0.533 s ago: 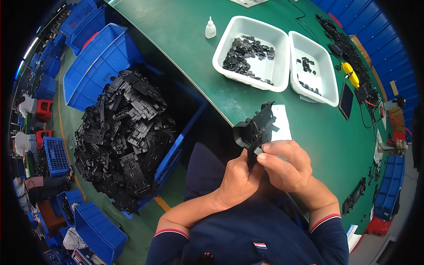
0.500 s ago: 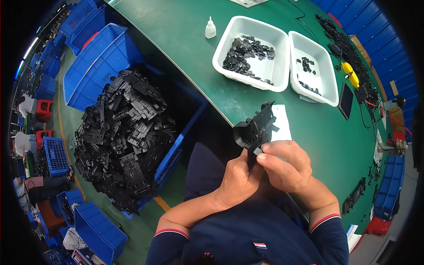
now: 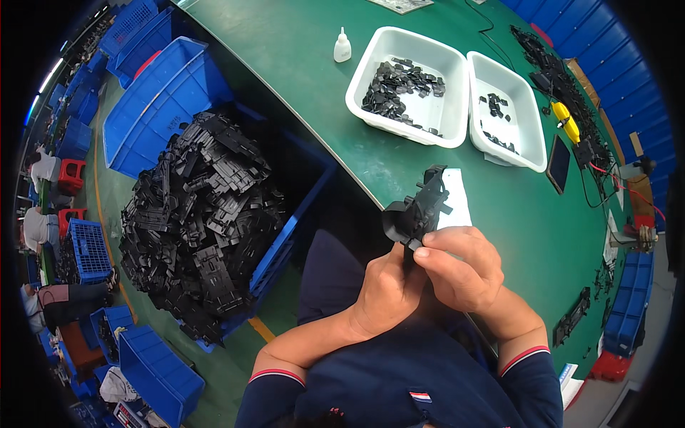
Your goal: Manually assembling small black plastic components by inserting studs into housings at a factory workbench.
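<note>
Held the black part (image 3: 428, 203) aloft near the edge of the green table (image 3: 514, 235), lower end clasped in the left hand (image 3: 385, 285). Pinched narrowly at that same end with thumb and forefinger of the right hand (image 3: 467, 274); could not tell any loose piece there from the part itself. Compared with half a second ago, tilted and turned the part slightly, presenting a different side, while keeping both hands almost in place. Judged from that, probably made only a small realignment within the grip, without letting go. Left the paper (image 3: 457, 200) beyond, plus the large tray (image 3: 453, 78) and small tray (image 3: 524, 107), untouched.
</note>
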The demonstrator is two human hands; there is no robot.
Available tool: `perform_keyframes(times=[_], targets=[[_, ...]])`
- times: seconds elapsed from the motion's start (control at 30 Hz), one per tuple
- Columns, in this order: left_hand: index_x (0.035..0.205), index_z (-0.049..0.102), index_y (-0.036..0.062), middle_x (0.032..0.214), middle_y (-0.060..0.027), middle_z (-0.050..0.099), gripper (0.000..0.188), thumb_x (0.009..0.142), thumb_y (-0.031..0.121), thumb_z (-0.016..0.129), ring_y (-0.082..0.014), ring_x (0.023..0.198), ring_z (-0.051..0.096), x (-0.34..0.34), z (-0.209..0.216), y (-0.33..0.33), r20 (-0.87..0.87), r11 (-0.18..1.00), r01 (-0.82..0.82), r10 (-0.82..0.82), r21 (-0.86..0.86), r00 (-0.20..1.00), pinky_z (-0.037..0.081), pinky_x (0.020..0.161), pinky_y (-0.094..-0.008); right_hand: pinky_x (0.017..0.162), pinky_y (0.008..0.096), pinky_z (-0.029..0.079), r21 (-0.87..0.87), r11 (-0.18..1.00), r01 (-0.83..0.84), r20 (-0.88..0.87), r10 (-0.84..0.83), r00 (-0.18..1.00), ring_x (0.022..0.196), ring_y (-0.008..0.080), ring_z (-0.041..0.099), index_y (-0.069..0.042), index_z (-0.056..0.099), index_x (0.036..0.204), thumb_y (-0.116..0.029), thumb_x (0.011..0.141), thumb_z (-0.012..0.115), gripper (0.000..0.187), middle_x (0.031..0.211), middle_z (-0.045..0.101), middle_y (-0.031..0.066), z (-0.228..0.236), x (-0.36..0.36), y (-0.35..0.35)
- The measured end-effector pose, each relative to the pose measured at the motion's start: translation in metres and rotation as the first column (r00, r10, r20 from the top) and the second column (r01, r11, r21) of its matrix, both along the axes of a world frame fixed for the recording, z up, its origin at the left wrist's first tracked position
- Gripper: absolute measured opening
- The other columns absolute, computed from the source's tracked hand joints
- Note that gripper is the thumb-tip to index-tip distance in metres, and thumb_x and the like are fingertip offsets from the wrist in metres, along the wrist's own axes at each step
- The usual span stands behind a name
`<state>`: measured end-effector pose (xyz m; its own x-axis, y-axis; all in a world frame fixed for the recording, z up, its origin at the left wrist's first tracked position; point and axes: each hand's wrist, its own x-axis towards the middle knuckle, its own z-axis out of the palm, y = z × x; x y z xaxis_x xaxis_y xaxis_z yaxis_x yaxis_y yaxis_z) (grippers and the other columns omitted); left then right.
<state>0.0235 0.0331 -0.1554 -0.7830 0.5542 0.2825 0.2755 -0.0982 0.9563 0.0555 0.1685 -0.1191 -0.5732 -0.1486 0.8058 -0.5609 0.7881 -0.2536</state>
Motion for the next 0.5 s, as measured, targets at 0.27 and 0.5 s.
perform_keyframes(times=[0.27, 0.5], targets=[[0.087, 0.051, -0.0056, 0.064, -0.0181, 0.059, 0.01, 0.079, -0.008, 0.056, -0.0352, 0.058, 0.063, 0.001, -0.002, 0.0, -0.134, 0.999, -0.048, 0.044, -0.025, 0.99, 0.047, 0.051, -0.0347, 0.054, 0.0284, 0.05, 0.018, 1.0, -0.008, -0.011, 0.008, 1.0, 0.067, 0.0219, 0.062, -0.001, 0.066, 0.097, 0.004, 0.061, 0.067, 0.037, 0.087, 0.062, 0.0111, 0.002, 0.001, 0.0], [0.086, 0.051, -0.0035, 0.067, -0.0176, 0.053, 0.012, 0.077, -0.008, 0.058, -0.0367, 0.058, 0.055, 0.003, -0.013, -0.001, -0.266, 0.995, -0.097, 0.084, -0.035, 0.96, 0.044, 0.051, -0.0423, 0.054, 0.0291, 0.05, 0.043, 0.999, -0.027, -0.014, 0.028, 1.0, 0.067, 0.023, 0.062, 0.002, 0.065, 0.097, 0.002, 0.061, 0.067, 0.036, 0.087, 0.062, 0.0124, 0.002, -0.001, -0.003]])
